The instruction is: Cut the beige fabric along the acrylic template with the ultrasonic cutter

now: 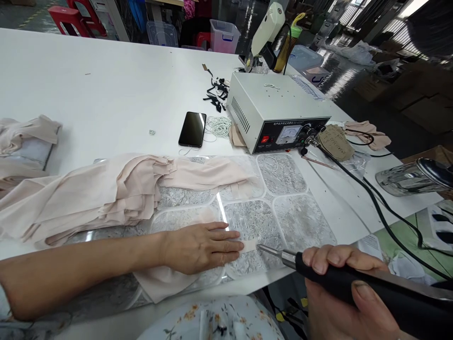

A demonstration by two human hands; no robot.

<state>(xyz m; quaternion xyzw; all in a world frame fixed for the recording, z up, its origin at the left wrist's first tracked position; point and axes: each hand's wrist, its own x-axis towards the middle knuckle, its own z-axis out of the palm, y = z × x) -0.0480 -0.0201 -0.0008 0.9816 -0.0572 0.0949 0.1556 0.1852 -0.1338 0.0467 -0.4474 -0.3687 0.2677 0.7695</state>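
Note:
My left hand (200, 245) lies flat, fingers stretched out, pressing a pale pink fabric piece (166, 283) onto a clear textured mat (300, 222). A small pink tab of fabric (248, 245) sticks out just past its fingertips. My right hand (339, 297) is wrapped round the black handle of a pen-like welding tool (371, 288). The tool's metal tip (269, 250) points left and sits right beside the tab. A black cable (371, 198) runs from the tool side back to a grey control box (276, 111).
A stack of pink fabric pieces (106, 193) lies on the mat to the left. A black phone (192, 128), white elastic loops (218, 126) and black scraps (215, 92) lie on the white table (106, 85). A metal iron-like object (410, 177) rests at right.

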